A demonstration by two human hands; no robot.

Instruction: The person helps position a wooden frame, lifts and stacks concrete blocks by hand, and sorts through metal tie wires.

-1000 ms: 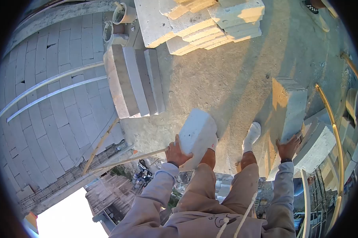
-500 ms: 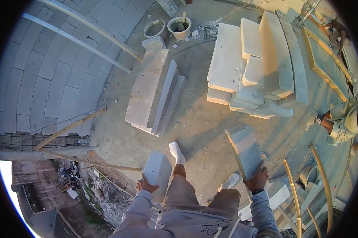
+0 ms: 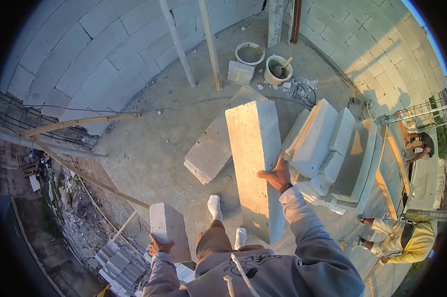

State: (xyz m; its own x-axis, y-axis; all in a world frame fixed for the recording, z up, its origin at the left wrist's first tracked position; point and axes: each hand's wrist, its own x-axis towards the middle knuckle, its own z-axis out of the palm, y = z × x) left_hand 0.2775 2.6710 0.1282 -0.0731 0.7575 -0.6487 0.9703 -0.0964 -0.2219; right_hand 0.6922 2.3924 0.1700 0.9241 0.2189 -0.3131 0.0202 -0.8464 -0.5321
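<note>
My left hand [image 3: 160, 245] grips the edge of a short pale block [image 3: 170, 230], thumb on one face and fingers at its left side. It is the light aerated-concrete kind. To the right, a long concrete block [image 3: 253, 163] extends away from me, sunlit on its left face. My right hand [image 3: 277, 176] clasps its right side near the middle, thumb stretched across the face; some fingertips are hidden. Behind that long block, a low stack of flat blocks [image 3: 208, 153] lies on the floor.
A larger block stack [image 3: 322, 148] stands right. Two mortar buckets, one [image 3: 249, 53] beside another [image 3: 279, 69] with a tool, stand ahead. Props [image 3: 211, 44] lean by the block wall [image 3: 109, 49]. The floor edge drops away at left, crossed by a wooden rail [image 3: 90, 173]. Two people are at right; one [image 3: 406, 237] wears yellow.
My view has turned to the right. The long block in my right hand has swung forward and left, before the low stack. My left hand stays on the short block.
</note>
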